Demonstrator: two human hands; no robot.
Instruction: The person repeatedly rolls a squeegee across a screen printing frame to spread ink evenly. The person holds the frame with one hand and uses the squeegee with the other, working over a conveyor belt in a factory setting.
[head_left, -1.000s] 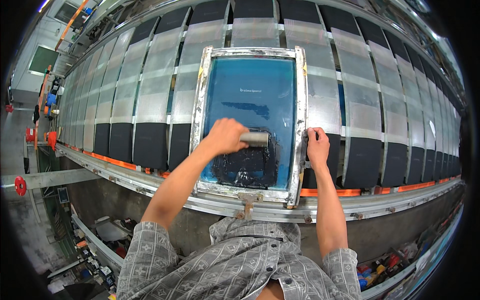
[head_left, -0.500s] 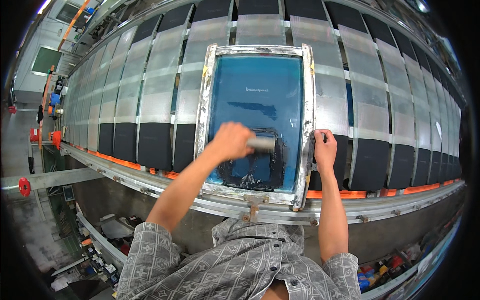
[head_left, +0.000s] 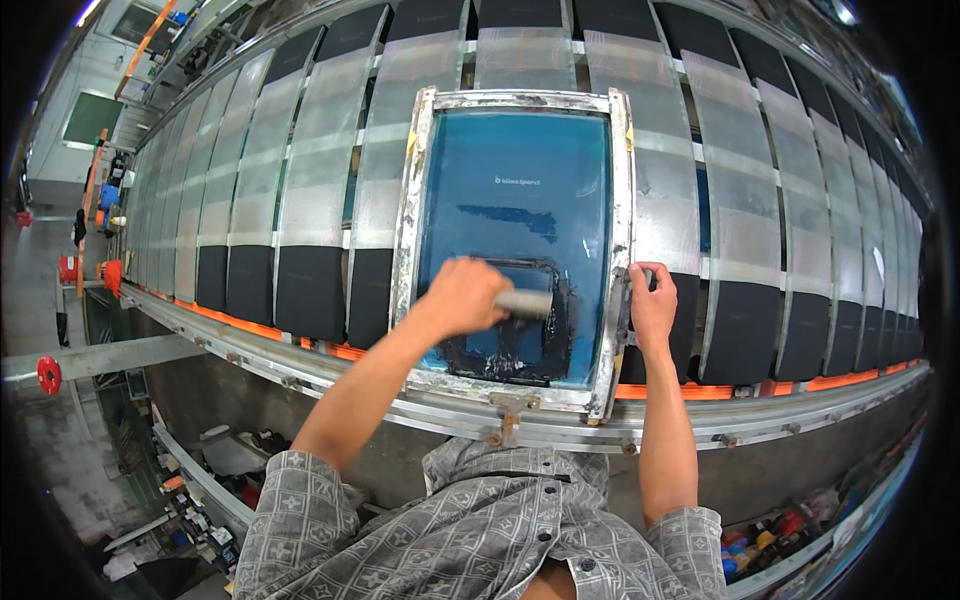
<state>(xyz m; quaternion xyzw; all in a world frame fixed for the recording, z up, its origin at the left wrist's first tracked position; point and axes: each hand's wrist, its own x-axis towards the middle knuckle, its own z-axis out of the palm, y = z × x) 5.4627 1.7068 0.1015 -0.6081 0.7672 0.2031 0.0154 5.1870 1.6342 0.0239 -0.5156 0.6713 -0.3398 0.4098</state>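
A silk-screen printing frame [head_left: 412,215] with whitish, ink-spattered bars and blue mesh [head_left: 520,150] lies across the long table before me. Closed round a short, pale squeegee [head_left: 527,304], my left hand [head_left: 463,296] is over the lower part of the mesh, a little blurred. Black ink [head_left: 562,335] lies in a rough block under and around the squeegee. At the frame's right bar, my right hand [head_left: 653,300] is closed with thumb and fingers on the edge; a dark piece there is partly hidden by the fingers. Small white lettering shows higher on the mesh.
Rows of long boards [head_left: 735,210] with black fabric ends [head_left: 745,330] run to both sides of the frame. A metal rail [head_left: 330,385] with bolts edges the table nearest me. A red knob [head_left: 48,374] stands at the far left; cluttered shelves [head_left: 770,540] lie low right.
My left hand and the squeegee have shifted slightly toward me over the ink. The right hand keeps its hold at the frame's right edge.
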